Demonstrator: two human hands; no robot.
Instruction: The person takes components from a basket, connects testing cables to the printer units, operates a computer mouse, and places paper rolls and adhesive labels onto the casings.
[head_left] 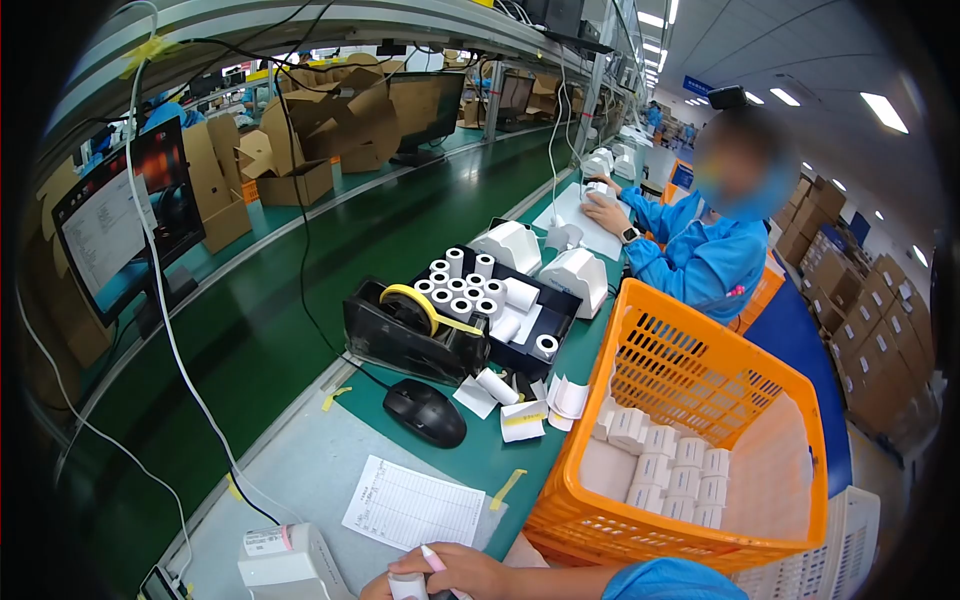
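At the bottom edge my right hand (468, 573) is closed, with a pen (433, 558) with a pink tip between its fingers. A small white roll-like piece (408, 586) sits between my hands; its lower part is cut off by the frame. Only a bit of my left hand (376, 588) shows, closed against that white piece. To the left stands a white label printer (288, 562) with printed paper on top. Just beyond my hands lies a paper form (413, 503) with a printed grid and some handwriting.
An orange crate (690, 535) holding several small white boxes (655, 470) stands at right. Farther up are a black mouse (425, 412), a tape dispenser (400, 335) and a dark tray of paper rolls (462, 287). A co-worker in blue (700, 255) handles a white device. Cables hang at left.
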